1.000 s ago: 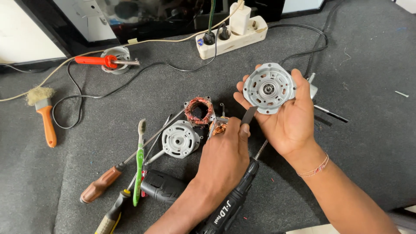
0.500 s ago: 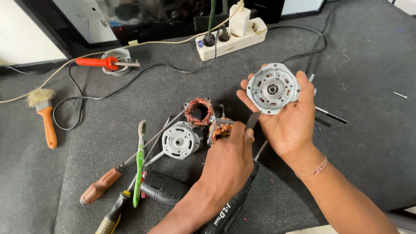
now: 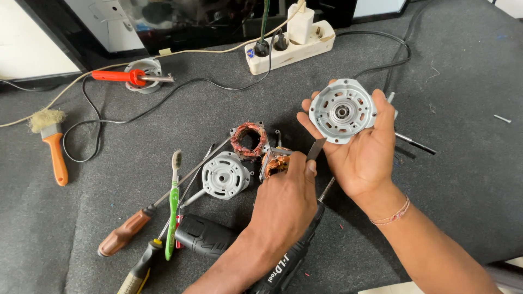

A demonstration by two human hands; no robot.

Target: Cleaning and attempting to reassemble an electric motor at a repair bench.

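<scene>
Right hand (image 3: 364, 152) slightly shifted, one motor cover (image 3: 342, 111); two screwdrivers (image 3: 128, 235) below.

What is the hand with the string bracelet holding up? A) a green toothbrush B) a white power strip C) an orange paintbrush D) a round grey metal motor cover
D: the right hand holds the round grey motor cover up on its fingers, while the green toothbrush lies on the mat.
</scene>
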